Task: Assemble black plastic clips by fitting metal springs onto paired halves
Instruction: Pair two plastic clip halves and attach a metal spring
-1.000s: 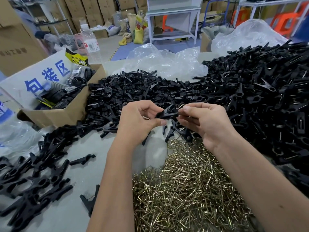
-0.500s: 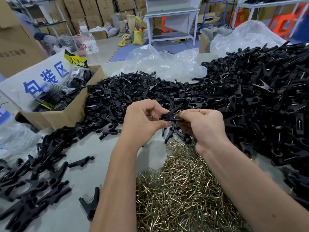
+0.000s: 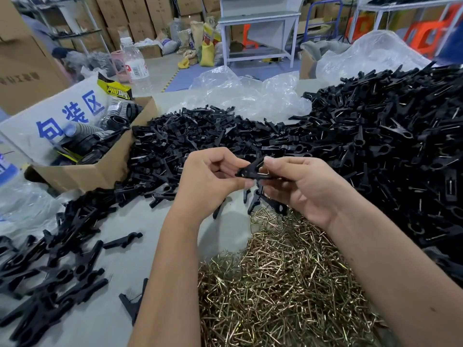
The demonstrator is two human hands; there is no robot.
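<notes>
Clip halves in black plastic sit pinched between my two hands, held up over the tabletop at the middle of the view. Starting at my left, assembled-looking clips lie scattered on the bare surface, with a cardboard box behind them. My left hand comes next, its fingers curled and its thumb and fingertips clamped on the left end of the clip. My right hand meets it from the other side, fingers curled round the clip's right end, so the piece bridges the narrow gap between both hands. A glint of metal shows at the clip's underside; I cannot tell whether a spring is seated there. Below my wrists spreads the heap of brass-coloured springs, and to my right rises the big pile of black halves.

I judge the clip to be light and stiff, its smooth plastic a little slippery, so gripping the flat tail ends and keeping the halves aligned seems wise. The spring wire looks thin and springy, likely to jump if it slips.
</notes>
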